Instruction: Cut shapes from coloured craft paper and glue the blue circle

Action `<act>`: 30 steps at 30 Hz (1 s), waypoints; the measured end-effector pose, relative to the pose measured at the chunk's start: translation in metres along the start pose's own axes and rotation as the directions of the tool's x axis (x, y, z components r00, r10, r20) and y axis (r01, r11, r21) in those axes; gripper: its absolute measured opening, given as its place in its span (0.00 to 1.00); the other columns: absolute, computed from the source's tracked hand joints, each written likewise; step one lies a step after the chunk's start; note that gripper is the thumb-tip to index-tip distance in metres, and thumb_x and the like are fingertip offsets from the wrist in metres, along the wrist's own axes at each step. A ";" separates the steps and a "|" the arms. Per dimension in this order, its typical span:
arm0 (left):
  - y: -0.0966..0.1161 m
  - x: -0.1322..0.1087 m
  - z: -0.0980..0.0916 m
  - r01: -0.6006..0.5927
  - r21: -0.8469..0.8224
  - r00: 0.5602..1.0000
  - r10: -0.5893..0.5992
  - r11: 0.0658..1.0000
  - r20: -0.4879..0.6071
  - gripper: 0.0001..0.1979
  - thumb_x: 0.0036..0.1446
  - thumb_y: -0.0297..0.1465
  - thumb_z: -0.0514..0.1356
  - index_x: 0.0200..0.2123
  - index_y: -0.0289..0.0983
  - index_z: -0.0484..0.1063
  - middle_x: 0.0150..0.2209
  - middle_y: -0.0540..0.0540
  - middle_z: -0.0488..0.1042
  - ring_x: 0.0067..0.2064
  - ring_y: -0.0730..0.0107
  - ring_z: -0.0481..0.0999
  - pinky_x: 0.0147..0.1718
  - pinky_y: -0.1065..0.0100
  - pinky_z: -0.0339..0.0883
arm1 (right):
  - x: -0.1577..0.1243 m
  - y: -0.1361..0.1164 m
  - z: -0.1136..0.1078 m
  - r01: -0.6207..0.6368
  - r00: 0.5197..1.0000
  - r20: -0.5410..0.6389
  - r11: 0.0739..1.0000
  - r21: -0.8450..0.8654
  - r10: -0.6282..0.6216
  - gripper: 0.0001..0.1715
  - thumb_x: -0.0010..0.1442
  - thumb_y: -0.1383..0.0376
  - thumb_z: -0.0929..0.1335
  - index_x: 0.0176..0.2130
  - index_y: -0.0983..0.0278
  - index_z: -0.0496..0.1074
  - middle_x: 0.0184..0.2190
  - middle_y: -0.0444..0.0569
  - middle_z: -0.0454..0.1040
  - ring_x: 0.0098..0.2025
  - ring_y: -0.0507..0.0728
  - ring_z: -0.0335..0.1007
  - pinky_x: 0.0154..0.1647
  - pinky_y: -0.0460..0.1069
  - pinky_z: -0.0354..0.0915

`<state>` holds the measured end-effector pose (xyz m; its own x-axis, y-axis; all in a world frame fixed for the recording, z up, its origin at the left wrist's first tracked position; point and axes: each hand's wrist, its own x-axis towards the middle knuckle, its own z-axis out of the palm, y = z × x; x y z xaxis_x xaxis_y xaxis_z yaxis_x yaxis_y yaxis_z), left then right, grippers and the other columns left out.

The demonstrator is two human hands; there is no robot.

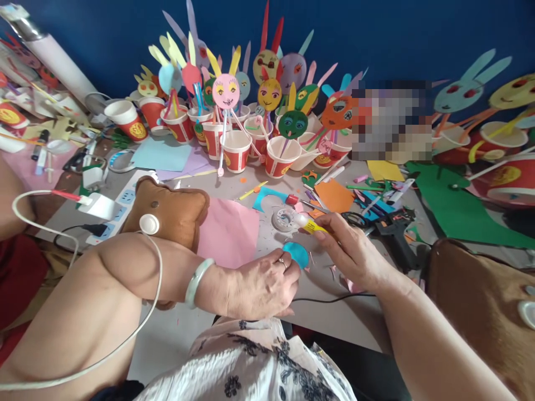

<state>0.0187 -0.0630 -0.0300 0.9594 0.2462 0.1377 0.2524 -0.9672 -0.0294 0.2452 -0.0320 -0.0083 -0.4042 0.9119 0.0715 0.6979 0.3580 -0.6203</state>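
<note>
My left hand (267, 281), with a ring and a pale green bangle on its wrist, is closed on a blue paper disc (297, 254) near the table's front edge. The disc's lower left part is hidden behind the fingers. My right hand (351, 245) grips a yellow glue stick (314, 226), its white end pointing left above the disc. Just beyond that end lies a roll of clear tape (284, 219). A pink paper sheet (229, 231) lies left of the disc, and a blue paper scrap (270, 198) lies behind the tape.
Red and white paper cups (236, 153) holding paper rabbit heads line the wall. A brown cushion (167, 209) and a power strip (121, 209) are at left. A glue gun (395, 234), green paper (463, 206) and a brown bag (476, 301) are at right. Another person's arm (12, 195) shows far left.
</note>
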 end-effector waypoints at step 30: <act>-0.005 0.003 0.002 0.076 0.076 0.996 -0.079 0.994 0.041 0.32 0.62 0.52 0.58 0.48 0.26 0.74 0.46 0.30 0.75 0.48 0.49 0.74 0.59 0.49 0.56 | -0.006 -0.005 0.000 -0.228 0.809 -0.396 0.853 0.469 0.434 0.15 0.56 0.53 0.75 0.41 0.54 0.75 0.39 0.50 0.81 0.30 0.62 0.79 0.31 0.60 0.79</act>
<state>0.0205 -0.0577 -0.0311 0.9407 0.3244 0.0992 0.3334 -0.9381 -0.0943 0.2442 -0.0394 -0.0061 0.2098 0.9728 0.0985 0.4104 0.0039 -0.9119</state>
